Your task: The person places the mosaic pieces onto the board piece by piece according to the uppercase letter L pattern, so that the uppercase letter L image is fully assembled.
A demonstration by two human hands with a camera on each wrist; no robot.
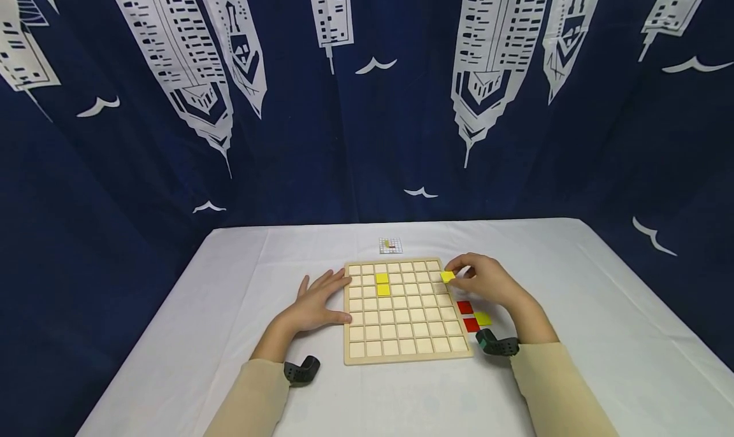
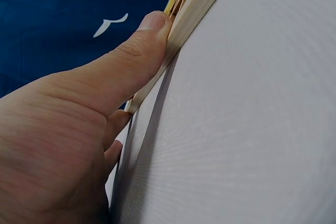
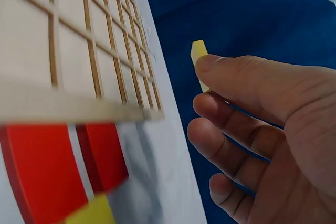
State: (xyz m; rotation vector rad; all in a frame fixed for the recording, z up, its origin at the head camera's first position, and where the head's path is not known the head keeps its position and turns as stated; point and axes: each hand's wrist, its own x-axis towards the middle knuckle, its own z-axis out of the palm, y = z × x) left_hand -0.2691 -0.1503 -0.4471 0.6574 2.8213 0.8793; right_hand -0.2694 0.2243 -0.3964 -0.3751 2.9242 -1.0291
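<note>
Hands flanked a wooden grid board on the white-clothed desk in the head view. The left hand lay flat with straight fingers, its fingertips against the board's left edge, holding nothing. The right hand hovered at the board's far right corner, pinching a yellow tile between thumb and fingertips, just above that corner. Two yellow tiles sat in adjoining cells in the board's far left part. Beside the board's right edge lay two red tiles and another yellow tile, touching one another on the cloth. A small pattern card lay beyond the board, and a dark blue curtain printed with white towers hung behind.

Seen from the left wrist, the left thumb pressed straight against the board's pale side, the other fingers relaxed beneath it.

Seen from the right wrist, the thumb and forefinger gripped the yellow tile edge-on, apart from the board's corner; the red tiles lay blurred close below.
</note>
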